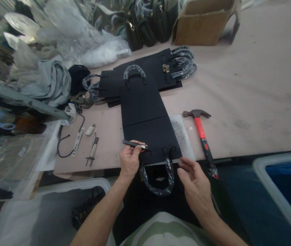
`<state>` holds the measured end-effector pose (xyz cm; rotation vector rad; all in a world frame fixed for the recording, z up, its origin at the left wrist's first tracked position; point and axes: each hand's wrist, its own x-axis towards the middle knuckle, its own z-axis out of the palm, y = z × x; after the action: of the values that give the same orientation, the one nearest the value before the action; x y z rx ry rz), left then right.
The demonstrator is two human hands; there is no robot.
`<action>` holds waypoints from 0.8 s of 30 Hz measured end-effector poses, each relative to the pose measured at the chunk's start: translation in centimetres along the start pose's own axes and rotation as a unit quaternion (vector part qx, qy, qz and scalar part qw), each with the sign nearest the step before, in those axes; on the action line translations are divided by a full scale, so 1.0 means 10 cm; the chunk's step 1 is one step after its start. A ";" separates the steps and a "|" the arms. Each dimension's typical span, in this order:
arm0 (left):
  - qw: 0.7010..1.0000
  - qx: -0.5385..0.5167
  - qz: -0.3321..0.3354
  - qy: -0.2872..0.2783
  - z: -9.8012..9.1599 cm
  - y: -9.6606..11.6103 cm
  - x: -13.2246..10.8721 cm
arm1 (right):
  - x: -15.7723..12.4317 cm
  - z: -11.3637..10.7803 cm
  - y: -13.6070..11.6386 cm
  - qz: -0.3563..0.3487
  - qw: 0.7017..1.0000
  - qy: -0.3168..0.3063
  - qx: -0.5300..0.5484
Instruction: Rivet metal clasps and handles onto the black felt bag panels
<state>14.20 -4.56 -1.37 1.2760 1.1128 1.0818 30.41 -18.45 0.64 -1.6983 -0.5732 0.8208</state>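
Observation:
My left hand (130, 159) pinches a slim, dark, pen-like tool (130, 143) with a pale part close to its tip. The tip is over a black bag panel (146, 118), beside the near handle's attachment. A plastic-wrapped handle (170, 174) hangs from the panel's near end past the table edge, and another wrapped handle (134, 70) curves up at its far end. At the panel's near right corner is my right hand (195, 182), fingers loosely apart, with nothing in them. Whether its fingertips touch the corner I cannot tell.
A red-handled claw hammer (201, 128) lies at the right, its grip overhanging the table edge. Metal tools (93, 148) lie left. Behind are stacked black panels (153, 68) and a cardboard box (199, 27). Plastic bins (260, 171) flank the table below.

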 end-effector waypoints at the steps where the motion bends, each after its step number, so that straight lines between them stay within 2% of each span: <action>1: 1.000 -0.016 0.000 0.012 0.00 -0.02 0.00 | -0.05 0.02 0.00 0.080 0.994 0.014 0.070; 2: 0.999 -0.029 0.000 0.019 -0.01 -0.03 0.01 | -0.08 0.05 -0.02 0.146 0.980 0.026 0.135; 4: 0.999 -0.049 -0.002 0.025 -0.01 -0.05 0.01 | -0.06 0.09 -0.06 0.222 0.944 0.042 0.242; 7: 0.997 -0.076 -0.007 0.022 -0.03 -0.07 0.02 | 0.07 0.07 -0.17 0.276 0.903 0.028 0.328; 10: 0.994 -0.107 -0.007 0.015 -0.04 -0.08 0.02 | 0.14 0.02 -0.28 0.319 0.888 0.002 0.331; 13: 0.993 -0.115 -0.008 0.003 -0.05 -0.08 0.03 | 0.16 0.03 -0.33 0.313 0.900 -0.057 0.299; 18: 0.989 -0.144 -0.010 0.011 -0.07 -0.08 0.04 | 0.24 0.11 -0.29 0.230 0.943 -0.127 0.205; 20: 0.988 -0.153 -0.010 0.008 -0.07 -0.07 0.04 | 0.27 0.18 -0.29 0.212 0.952 -0.147 0.166; 22: 0.990 -0.139 -0.006 -0.006 -0.08 -0.06 0.03 | 0.28 0.32 -0.32 0.221 0.953 -0.112 0.172; 24: 0.993 -0.116 0.001 -0.024 -0.09 -0.04 0.03 | 0.29 0.50 -0.37 0.255 0.946 -0.025 0.199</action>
<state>13.39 -4.15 -1.79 1.1135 0.9197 1.1402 28.57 -12.15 2.80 -1.4607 0.0211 1.2550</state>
